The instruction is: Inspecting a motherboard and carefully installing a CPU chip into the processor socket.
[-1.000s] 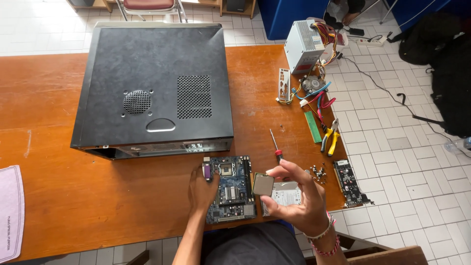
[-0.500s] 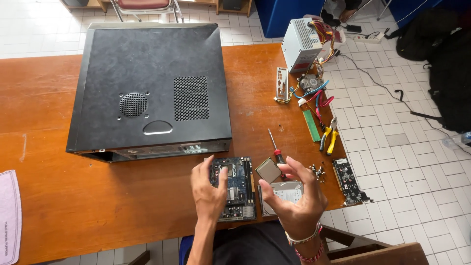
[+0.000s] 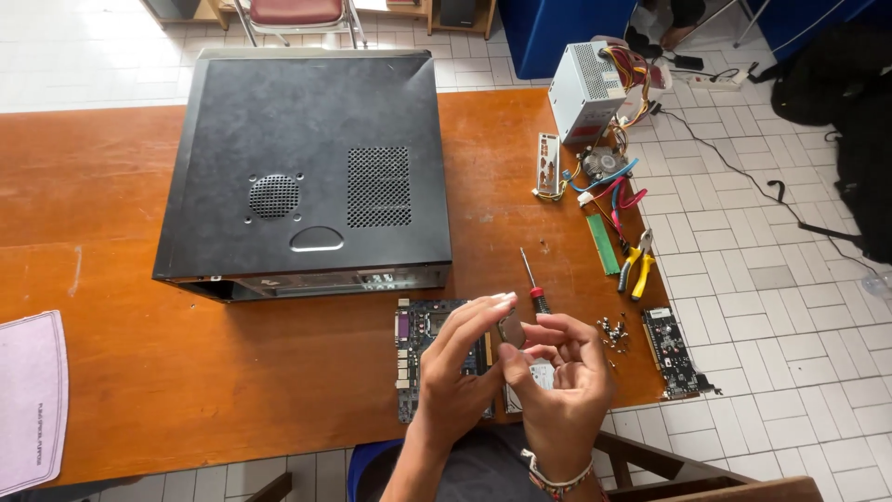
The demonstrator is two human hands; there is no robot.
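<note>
My right hand (image 3: 560,386) pinches a small square processor chip (image 3: 508,329), seen nearly edge-on, above the table's near edge. My left hand (image 3: 457,367) is raised beside it, its straight fingers resting against the chip's upper edge. Under both hands lies a dark motherboard (image 3: 412,346), and beside it a pale flat part (image 3: 542,374) that the hands mostly hide. A red-handled screwdriver (image 3: 531,281) lies just beyond my fingertips.
A black computer case (image 3: 307,158) lies on its side on the orange wooden table (image 3: 111,232). To the right are a power supply (image 3: 585,88) with coloured cables, a metal back plate (image 3: 548,165), a green memory stick (image 3: 604,244), yellow pliers (image 3: 639,265), loose screws (image 3: 611,330) and an expansion card (image 3: 671,349). A pink mat (image 3: 28,400) lies at left.
My left hand has lifted off the motherboard and come up against the chip in my right hand. The chip has turned from flat-on to nearly edge-on.
</note>
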